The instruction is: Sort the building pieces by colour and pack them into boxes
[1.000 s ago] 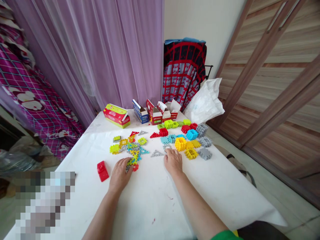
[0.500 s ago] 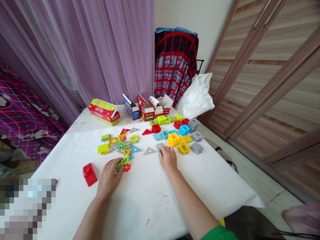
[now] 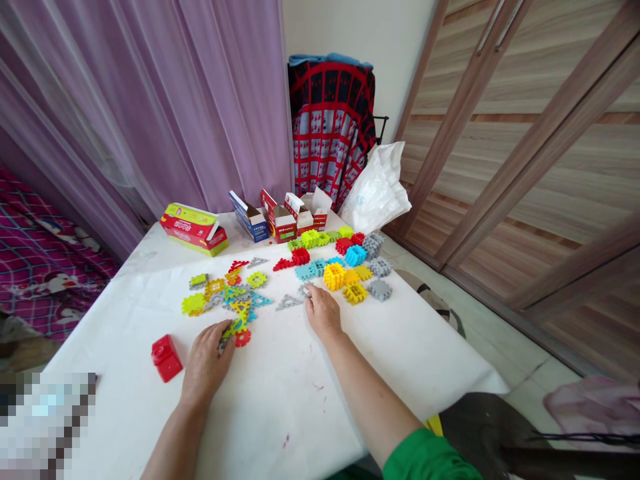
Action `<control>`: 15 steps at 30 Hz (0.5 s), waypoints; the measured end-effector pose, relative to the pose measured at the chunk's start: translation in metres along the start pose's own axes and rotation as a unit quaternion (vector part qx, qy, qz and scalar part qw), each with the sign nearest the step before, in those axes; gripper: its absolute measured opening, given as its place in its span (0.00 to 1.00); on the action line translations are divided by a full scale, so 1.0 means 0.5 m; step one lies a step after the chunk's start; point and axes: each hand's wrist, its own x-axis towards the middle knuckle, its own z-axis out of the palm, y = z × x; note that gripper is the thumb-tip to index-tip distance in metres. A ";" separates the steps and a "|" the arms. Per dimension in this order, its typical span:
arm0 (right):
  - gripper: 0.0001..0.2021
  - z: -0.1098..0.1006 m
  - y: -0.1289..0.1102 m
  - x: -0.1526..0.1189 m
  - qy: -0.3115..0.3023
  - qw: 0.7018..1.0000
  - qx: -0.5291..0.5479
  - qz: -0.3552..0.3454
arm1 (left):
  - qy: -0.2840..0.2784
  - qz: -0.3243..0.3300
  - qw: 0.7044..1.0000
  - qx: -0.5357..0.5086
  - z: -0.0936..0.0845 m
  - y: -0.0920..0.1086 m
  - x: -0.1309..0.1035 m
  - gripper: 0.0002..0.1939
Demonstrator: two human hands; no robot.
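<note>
My left hand (image 3: 207,357) rests on the white cloth, its fingers curled at the near end of a mixed pile of toothed plastic pieces (image 3: 240,308), beside a red round piece (image 3: 243,339). What its fingertips hold, if anything, is hidden. My right hand (image 3: 324,312) has its fingers together on a grey toothed piece (image 3: 303,289), just right of a flat grey triangle (image 3: 288,303). Beyond it and to the right are yellow cubes (image 3: 334,277), a blue cube (image 3: 356,255), red pieces (image 3: 301,257) and grey pieces (image 3: 380,289).
Along the far edge of the table (image 3: 280,407) stand a red and green box (image 3: 193,230), a blue box (image 3: 250,219), open red boxes (image 3: 278,219) and a white plastic bag (image 3: 375,193). A red container (image 3: 167,358) lies left of my left hand.
The whole view has shifted, so the table and both hands appear a little further left. Against the pieces, both hands stay in nearly the same places.
</note>
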 end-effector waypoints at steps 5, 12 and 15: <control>0.16 -0.006 0.003 -0.016 0.065 0.992 0.105 0.028 | -0.001 -0.006 1.000 -0.003 0.000 0.002 -0.002 0.21; 0.15 -0.066 0.047 -0.038 0.171 0.978 0.115 0.034 | -0.003 -0.004 1.000 -0.005 -0.001 -0.004 -0.003 0.22; 0.16 -0.116 0.123 -0.016 0.199 0.974 0.060 0.087 | 0.000 -0.001 1.000 -0.002 0.002 -0.007 -0.001 0.22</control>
